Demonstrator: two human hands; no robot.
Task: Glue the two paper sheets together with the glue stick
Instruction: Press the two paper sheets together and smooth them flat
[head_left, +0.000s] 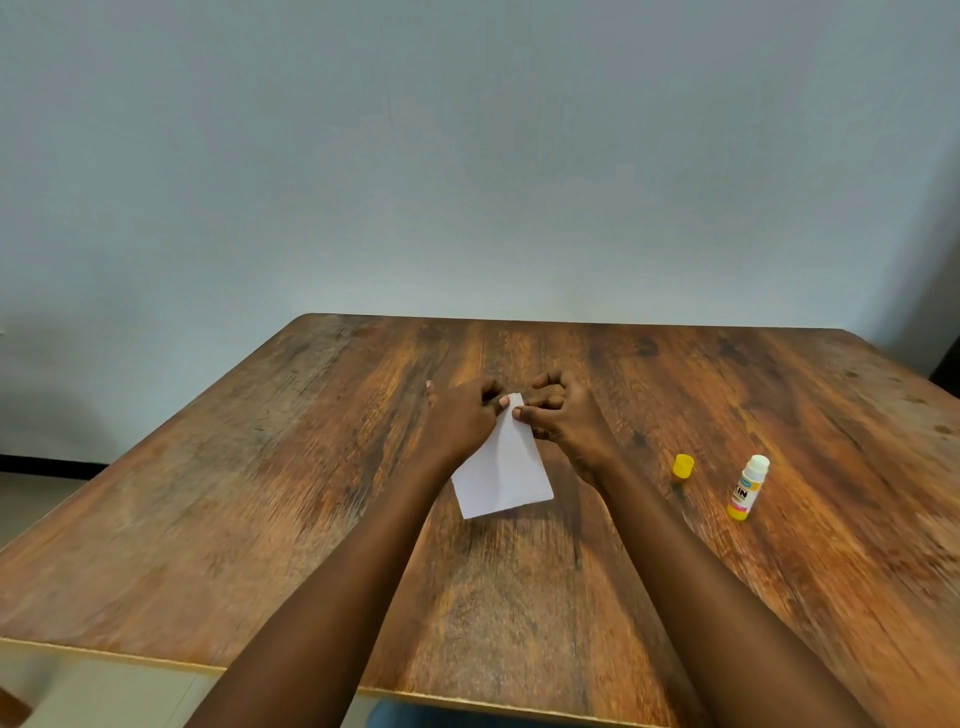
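Mid-table, my left hand (460, 415) and right hand (563, 415) pinch the paper sheets' (501, 475) far end, long axis toward the far edge; uncapped glue stick (748, 487) lies toward the right edge.

The scene is lit softly and evenly, with the pale wall (467, 156) shading darker toward its upper corners and a dim grey shadow low on its left side. The wooden table (260, 519) carries a mild sheen and broad soft shadows beneath the forearms, and the white paper (501, 473) is bright without glare. The picture is slightly soft, smeared along the table's left and near edges, where straight lines bow from wide-angle distortion.
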